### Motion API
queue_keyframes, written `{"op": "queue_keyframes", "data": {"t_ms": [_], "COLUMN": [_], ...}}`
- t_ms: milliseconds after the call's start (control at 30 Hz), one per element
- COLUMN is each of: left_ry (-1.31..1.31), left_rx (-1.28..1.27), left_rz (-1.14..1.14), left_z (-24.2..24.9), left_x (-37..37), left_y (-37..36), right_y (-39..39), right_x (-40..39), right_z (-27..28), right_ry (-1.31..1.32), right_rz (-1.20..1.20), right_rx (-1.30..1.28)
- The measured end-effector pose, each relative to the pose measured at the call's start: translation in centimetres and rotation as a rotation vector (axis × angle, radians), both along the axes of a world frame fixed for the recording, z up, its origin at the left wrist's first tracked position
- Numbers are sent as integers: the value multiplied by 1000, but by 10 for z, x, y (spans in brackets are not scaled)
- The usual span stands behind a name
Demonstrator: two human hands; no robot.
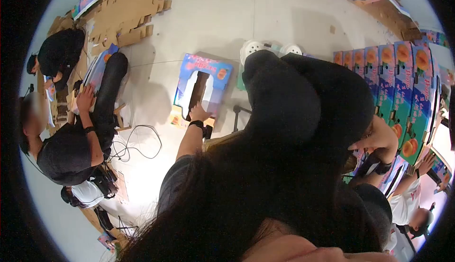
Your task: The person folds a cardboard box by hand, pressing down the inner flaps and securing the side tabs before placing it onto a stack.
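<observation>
A printed cardboard box point(215, 84), blue and pink with peach pictures, lies on the floor to the left of my knees. Its top has a long cut-out opening, through which a brown inside shows. My left hand point(200, 114), with a black band at the wrist, grips the box at the lower end of that opening. Over on the right, my right hand point(377, 136) is bent beside my thigh, close to a row of similar printed boxes point(395, 89). One finger or the thumb points left; the other fingers are mostly hidden, and I cannot see anything held.
Flattened brown cardboard point(125, 13) lies at the upper left. White round stool-like pieces point(251, 48) stand beyond my knees. A black cable point(149, 141) loops on the floor. Co-workers sit at left, one in black point(66, 153); another in white point(405, 202) is at right.
</observation>
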State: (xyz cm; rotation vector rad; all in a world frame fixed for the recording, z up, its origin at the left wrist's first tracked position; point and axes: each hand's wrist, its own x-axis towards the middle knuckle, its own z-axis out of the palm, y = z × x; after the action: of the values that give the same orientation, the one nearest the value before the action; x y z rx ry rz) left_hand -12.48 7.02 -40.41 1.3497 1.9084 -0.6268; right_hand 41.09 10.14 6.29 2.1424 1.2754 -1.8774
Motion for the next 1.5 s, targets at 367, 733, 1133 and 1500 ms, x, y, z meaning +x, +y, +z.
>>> {"op": "queue_keyframes", "data": {"t_ms": [367,733,1133,1500], "left_ry": [127,19,65,156], "left_rx": [173,825,1447,1833], "left_rz": [21,36,-167,-376], "left_z": [27,74,189,352], "left_x": [24,16,9,48], "left_y": [-1,-6,38,48], "right_y": [6,-4,-48,-98], "right_x": [-4,14,9,1], "right_z": [-4,-23,-15,-21], "right_ry": [59,90,32,-303], "right_rz": [19,303,340,319], "right_rx": [99,115,384,956]}}
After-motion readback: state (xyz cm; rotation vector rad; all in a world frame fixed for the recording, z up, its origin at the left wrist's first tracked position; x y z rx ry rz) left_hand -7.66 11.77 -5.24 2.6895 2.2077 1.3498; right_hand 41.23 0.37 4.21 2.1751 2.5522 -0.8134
